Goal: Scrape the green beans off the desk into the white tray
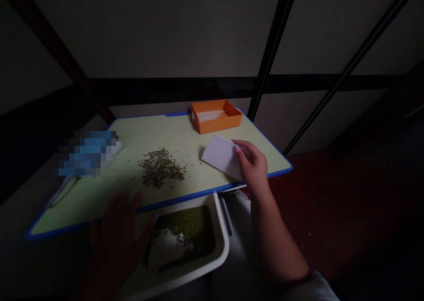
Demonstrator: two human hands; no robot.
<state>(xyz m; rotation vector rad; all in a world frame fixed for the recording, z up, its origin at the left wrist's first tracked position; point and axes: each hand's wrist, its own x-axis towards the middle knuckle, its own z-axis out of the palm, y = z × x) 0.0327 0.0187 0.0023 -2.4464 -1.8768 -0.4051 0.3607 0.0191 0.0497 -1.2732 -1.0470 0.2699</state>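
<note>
My right hand (253,164) pinches a white card (221,156) by its right side, thumb on top, tilted over the near right part of the board. Left of the card lies a loose pile of small dark green beans (161,168), with single ones scattered around it. In deep shadow, my left hand (119,234) has its fingers spread at the left side of a white tray (222,243), the thumb reaching over it. Green beans (192,223) cover much of the tray's bottom, leaving a bare patch at lower left. Whether the left hand touches the tray is hard to see.
An orange open-topped box (217,125) stands at the board's far edge. The pale yellow-green board (132,131) has a blue rim. At its left is a blue, pixelated item (91,153) with a white strip under it. Behind rise pale panels (172,31).
</note>
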